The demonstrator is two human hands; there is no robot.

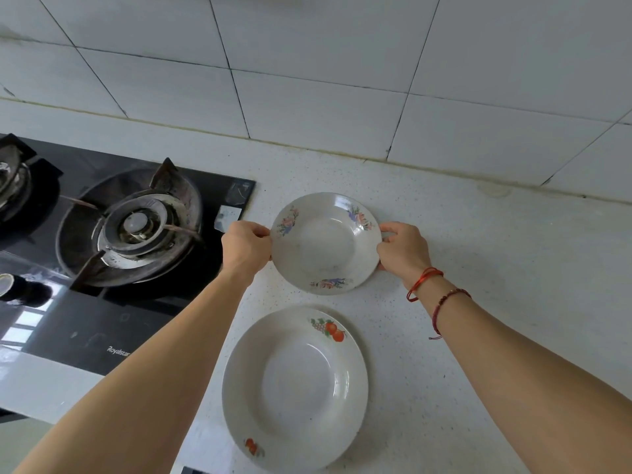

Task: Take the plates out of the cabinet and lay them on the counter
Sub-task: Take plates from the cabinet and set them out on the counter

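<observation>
Both hands on the flowered plate (325, 242) now: left hand (244, 248) and right hand (403, 249) pinch opposite rims, fingers curled. It sits over the counter (478, 254), beyond the fruit-patterned plate (294, 388) lying flat.

floral plate (326, 243) upright, far on counter (478, 302); fruit-print plate (294, 388) flat, nearer.

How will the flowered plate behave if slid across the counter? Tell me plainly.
The flowered plate looks glazed and glossy, so it is probably rigid, breakable and slippery. The left hand and right hand grip opposite rims, hinting at some weight. On the smooth counter it would likely slide, not roll.
</observation>
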